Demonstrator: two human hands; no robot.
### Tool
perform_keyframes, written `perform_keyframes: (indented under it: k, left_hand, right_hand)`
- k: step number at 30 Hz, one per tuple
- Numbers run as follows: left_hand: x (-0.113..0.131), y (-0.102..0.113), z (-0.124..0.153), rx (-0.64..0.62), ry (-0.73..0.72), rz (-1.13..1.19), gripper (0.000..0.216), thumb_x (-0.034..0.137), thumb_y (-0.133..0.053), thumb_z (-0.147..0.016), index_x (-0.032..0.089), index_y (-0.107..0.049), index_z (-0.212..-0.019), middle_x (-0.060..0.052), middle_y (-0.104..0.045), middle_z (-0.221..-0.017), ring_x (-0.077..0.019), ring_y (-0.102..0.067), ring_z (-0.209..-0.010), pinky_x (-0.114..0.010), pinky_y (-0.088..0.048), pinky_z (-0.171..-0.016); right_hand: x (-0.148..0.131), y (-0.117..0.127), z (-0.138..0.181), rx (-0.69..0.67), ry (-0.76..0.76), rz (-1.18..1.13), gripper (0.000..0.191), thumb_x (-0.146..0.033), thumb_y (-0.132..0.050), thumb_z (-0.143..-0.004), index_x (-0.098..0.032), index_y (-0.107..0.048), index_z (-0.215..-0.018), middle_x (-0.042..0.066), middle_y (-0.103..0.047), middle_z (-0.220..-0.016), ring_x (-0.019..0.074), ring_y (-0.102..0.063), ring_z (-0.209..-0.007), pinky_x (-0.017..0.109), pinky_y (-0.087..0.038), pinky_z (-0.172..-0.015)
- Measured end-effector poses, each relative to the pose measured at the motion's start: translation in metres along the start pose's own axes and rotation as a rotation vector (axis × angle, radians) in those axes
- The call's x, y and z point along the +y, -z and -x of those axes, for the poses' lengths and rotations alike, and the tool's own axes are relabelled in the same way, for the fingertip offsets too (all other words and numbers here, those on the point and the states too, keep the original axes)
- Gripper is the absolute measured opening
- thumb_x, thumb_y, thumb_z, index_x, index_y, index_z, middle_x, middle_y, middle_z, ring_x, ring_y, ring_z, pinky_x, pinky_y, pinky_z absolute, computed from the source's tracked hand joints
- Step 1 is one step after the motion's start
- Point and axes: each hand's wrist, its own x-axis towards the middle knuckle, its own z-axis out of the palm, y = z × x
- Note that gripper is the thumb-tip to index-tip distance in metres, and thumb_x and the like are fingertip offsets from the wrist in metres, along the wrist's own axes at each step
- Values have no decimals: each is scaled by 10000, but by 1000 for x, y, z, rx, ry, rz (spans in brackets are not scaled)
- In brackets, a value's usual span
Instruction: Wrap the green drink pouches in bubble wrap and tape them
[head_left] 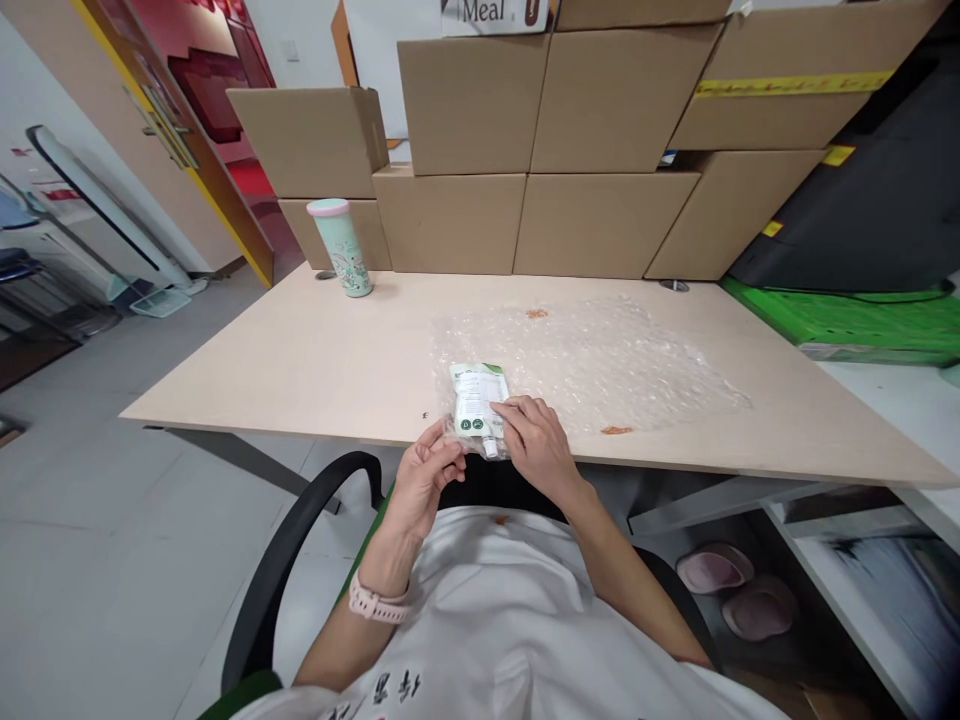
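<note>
A small white and green spout pouch [475,395] with a white cap [490,447] lies at the near edge of the table, its cap towards me. Under and around it is the near left part of a clear bubble wrap sheet [637,360]. My left hand [427,470] is at the pouch's lower left corner, thumb and fingers pinched on the edge of the bubble wrap. My right hand [541,440] holds the pouch from the right, with its fingertips on the printed face. Its thumb is partly hidden.
A mint tumbler [343,250] with a pink lid stands at the back left of the table [300,370]. Stacked cardboard boxes [457,220] line the back. Orange-brown scraps [616,430] lie by the bubble wrap. At the right are a green crate [862,320] and a dark case [877,200].
</note>
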Motion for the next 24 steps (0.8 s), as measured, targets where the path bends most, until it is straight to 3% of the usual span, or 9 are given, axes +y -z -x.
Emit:
perform_keyframes:
  k: [3, 6, 8, 10, 12, 18, 21, 24]
  left_hand:
    - [1, -5, 0, -47, -45, -76, 489, 383, -746, -729, 175, -656, -1163, 8, -568, -704, -92, -438, -540, -219, -349, -474]
    - [-7, -10, -1, 57, -226, -285, 559, 413, -743, -737, 211, -626, -1245, -29, -634, -890, -99, -488, -579, -222, -368, -473]
    - [-14, -13, -2, 124, -360, -405, 568, 384, -764, -721, 224, -616, -1245, -70, -638, -1135, -153, -617, -791, -259, -494, -608]
    - [-19, -16, -3, 143, -429, -416, 545, 368, -764, -724, 215, -606, -1223, -90, -617, -1252, -214, -637, -1040, -319, -545, -808]
    - [-22, -19, -2, 148, -434, -344, 546, 376, -750, -741, 206, -573, -1229, -97, -631, -1266, -235, -615, -1159, -355, -529, -927]
    - [-32, -26, 14, 257, -478, -252, 670, 406, -706, -810, 237, -408, -1386, -117, -551, -1417, -234, -555, -1299, -379, -493, -1034]
    - [-34, -28, 14, 206, -495, -346, 668, 384, -724, -816, 248, -414, -1392, -126, -605, -1336, -266, -481, -1376, -418, -507, -1030]
    - [-33, -30, 4, 149, -560, -478, 600, 334, -725, -818, 254, -475, -1358, -116, -605, -1335, -285, -406, -1433, -480, -476, -1078]
  right_hand:
    - [-3, 0, 3, -4, -8, 13, 367, -203, -409, -982, -189, -639, -1267, 95, -663, -1176, 269, -574, -1039, 403, -455, -873]
    - [-4, 0, 4, -3, -10, 18, 363, -269, -423, -996, -195, -627, -1287, 89, -666, -1184, 275, -575, -1041, 414, -456, -888]
    - [-4, 0, 4, 0, -10, 18, 364, -300, -431, -999, -206, -622, -1294, 82, -671, -1184, 273, -579, -1038, 412, -460, -892]
    - [-6, 2, 4, -5, -11, 21, 366, -311, -441, -998, -213, -617, -1304, 78, -674, -1188, 272, -585, -1044, 407, -466, -894]
    - [-10, 3, 3, -20, -11, 24, 368, -303, -450, -994, -218, -612, -1313, 76, -676, -1194, 271, -591, -1051, 401, -474, -895]
    - [-30, 3, 3, -65, 90, -52, 403, -273, -458, -984, -274, -569, -1371, 45, -673, -1258, 239, -602, -1104, 376, -506, -929]
    - [-33, 3, 3, -113, 108, -116, 456, -223, -449, -960, -319, -549, -1394, 32, -671, -1260, 239, -601, -1110, 382, -513, -934]
    - [-28, 7, -1, -128, 67, -114, 463, -186, -494, -916, -357, -614, -1329, 41, -708, -1119, 265, -618, -1015, 420, -531, -873]
